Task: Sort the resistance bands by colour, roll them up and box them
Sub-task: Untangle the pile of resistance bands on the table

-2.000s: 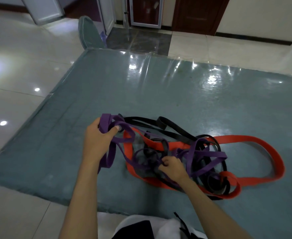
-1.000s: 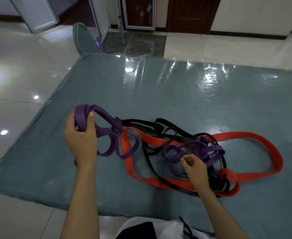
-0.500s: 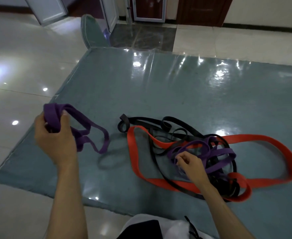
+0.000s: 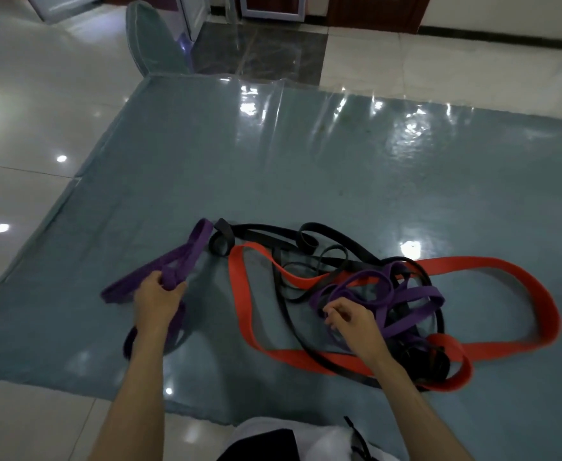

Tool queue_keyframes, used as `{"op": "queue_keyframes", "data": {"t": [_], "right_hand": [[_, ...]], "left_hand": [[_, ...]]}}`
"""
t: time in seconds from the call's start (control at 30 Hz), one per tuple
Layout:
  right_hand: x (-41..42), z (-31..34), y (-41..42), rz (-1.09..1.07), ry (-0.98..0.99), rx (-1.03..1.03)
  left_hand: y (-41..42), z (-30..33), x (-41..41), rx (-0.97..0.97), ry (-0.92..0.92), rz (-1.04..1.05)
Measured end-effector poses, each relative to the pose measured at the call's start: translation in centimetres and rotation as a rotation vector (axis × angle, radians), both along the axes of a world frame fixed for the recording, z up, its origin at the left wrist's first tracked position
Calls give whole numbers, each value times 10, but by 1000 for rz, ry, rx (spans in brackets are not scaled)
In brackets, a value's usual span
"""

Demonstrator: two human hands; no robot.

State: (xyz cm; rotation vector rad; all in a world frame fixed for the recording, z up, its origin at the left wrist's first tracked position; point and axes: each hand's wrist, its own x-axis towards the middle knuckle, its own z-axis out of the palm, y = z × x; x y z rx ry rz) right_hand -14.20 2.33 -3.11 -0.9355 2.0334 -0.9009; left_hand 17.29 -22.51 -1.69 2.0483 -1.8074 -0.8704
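My left hand (image 4: 156, 299) grips a purple resistance band (image 4: 186, 257) that lies stretched on the table to the left of the pile; part of it loops down past my wrist. My right hand (image 4: 349, 322) rests on the tangled pile with its fingers curled at another purple band (image 4: 415, 296); whether it holds that band I cannot tell. A wide red band (image 4: 465, 266) loops around the pile, and thin black bands (image 4: 326, 232) run through and under it. No box is in view.
The bands lie on a table with a grey-green cloth under shiny clear plastic (image 4: 306, 168). A chair back (image 4: 150, 44) stands at the far left corner. Glossy white floor tiles (image 4: 23, 111) surround the table. Its near edge is by my lap.
My left hand pulled one purple band out of the tangle, swung it up and left, and has now brought it down onto the table left of the pile. My right hand stayed on the pile.
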Motion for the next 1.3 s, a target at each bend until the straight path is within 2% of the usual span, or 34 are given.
{"op": "queue_keyframes", "data": {"t": [0.1, 0.23, 0.33, 0.47, 0.57, 0.67, 0.77, 0.87, 0.97, 1.03, 1.1, 1.2, 1.3], "right_hand": [[-5, -7, 4, -22, 7, -1], [-7, -10, 6, -63, 7, -5], [-5, -10, 3, -65, 5, 1], [-8, -9, 3, -61, -15, -2], [-11, -6, 6, -88, -17, -10], [-12, -6, 11, -108, -29, -6], [-10, -8, 15, -114, -25, -7], [-5, -9, 17, -89, 2, -16], [3, -14, 22, -62, 188, -49], [8, -17, 27, -138, 380, -75], [9, -17, 34, -229, 457, -52], [13, -21, 45, -243, 425, 61], [21, -23, 51, -232, 403, 58]], "left_hand": [[14, -16, -9, -15, -210, 70], [40, -7, -38, -100, -91, 218], [49, 2, -64, -59, -9, 116], [56, -16, -95, 167, -113, -151], [59, -32, -103, 303, -140, -178], [61, -42, -107, 384, -2, -131], [72, -45, -112, 342, -7, -120], [86, -44, -113, 256, -143, -157], [84, -46, -103, 270, 24, -83], [78, -41, -97, 397, 229, 40], [79, -31, -92, 503, 373, 107], [89, -14, -81, 514, 390, 7], [100, 18, -78, 479, 471, -161]]}}
